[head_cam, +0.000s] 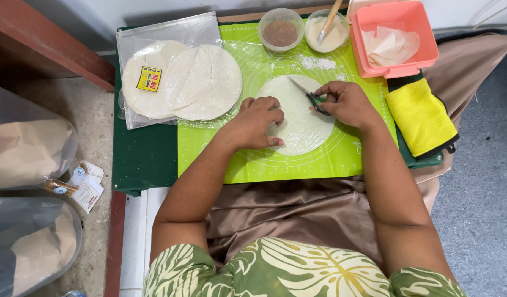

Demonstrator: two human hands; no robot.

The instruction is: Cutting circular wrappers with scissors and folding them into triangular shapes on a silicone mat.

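A round white pastry sheet [299, 113] lies flat on a green silicone mat [319, 159]. My left hand [259, 122] presses down on the sheet's left part with its fingers curled. My right hand [346, 102] grips a pair of scissors [310, 97] with dark green handles. The blades point up and left across the sheet.
A stack of round sheets [182, 80] in an opened clear bag lies on the left. At the back stand a bowl of brown filling [280, 30], a bowl of white paste with a brush [326, 30] and a pink tub [393, 36] holding cut pieces. A yellow cloth [421, 116] lies on the right.
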